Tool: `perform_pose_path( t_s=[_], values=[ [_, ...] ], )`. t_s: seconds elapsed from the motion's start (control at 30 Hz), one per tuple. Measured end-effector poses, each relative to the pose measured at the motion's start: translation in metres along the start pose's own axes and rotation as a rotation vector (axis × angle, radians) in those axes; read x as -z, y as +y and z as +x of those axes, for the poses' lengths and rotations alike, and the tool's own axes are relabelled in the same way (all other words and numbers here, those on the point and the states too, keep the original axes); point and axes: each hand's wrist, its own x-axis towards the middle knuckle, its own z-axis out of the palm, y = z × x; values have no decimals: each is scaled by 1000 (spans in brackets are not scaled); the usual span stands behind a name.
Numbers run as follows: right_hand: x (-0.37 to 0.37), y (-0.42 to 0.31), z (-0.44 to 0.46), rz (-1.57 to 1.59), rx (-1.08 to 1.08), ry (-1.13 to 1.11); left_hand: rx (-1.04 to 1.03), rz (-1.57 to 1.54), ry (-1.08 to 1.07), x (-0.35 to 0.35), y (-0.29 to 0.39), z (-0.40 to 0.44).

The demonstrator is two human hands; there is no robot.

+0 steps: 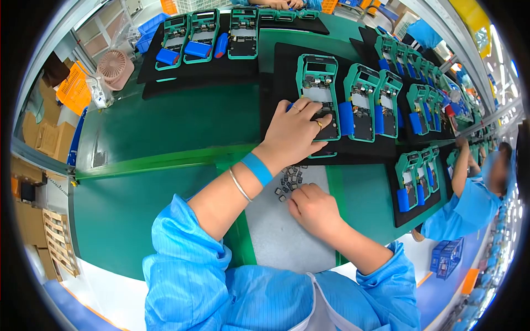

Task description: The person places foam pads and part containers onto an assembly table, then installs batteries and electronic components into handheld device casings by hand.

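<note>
My left hand [295, 129] reaches forward onto a green device housing [319, 71] on a black mat [284, 58]. Its fingers are apart and rest over the housing's lower left part, beside a blue part mostly hidden under them. Nearer to me, my right hand [317, 207] is curled at a heap of small dark square parts [291, 179] on a grey surface [281, 237]; whatever its fingertips hold is hidden. To the right of the first housing stand two more green housings [362, 83], each with a blue block [346, 118] at its left side.
More green housings with blue blocks lie on a mat [237, 71] at the back left and on mats at the right. A pink fan [115, 67] stands at the left edge. A co-worker [469, 207] is at the right; another person's hands show at the top.
</note>
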Motion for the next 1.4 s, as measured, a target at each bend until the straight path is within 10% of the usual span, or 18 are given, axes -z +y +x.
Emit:
perform_pose_path(
  t_s=[0.2,0.37,0.7,1.1,1.4],
  values=[
    [25,11,-12,137,-375,-464,23,-19,-16,0,0,0],
    [16,26,-17,88,113,-7,-22,-5,42,-3,-2,0],
    [13,33,-3,-228,516,-185,-4,-38,-34,10,13,15],
    [138,137,44,-77,106,363,-120,86,-268,-33,39,68],
    [108,204,94,-422,218,374,-93,-28,-183,-36,36,66]
  ],
)
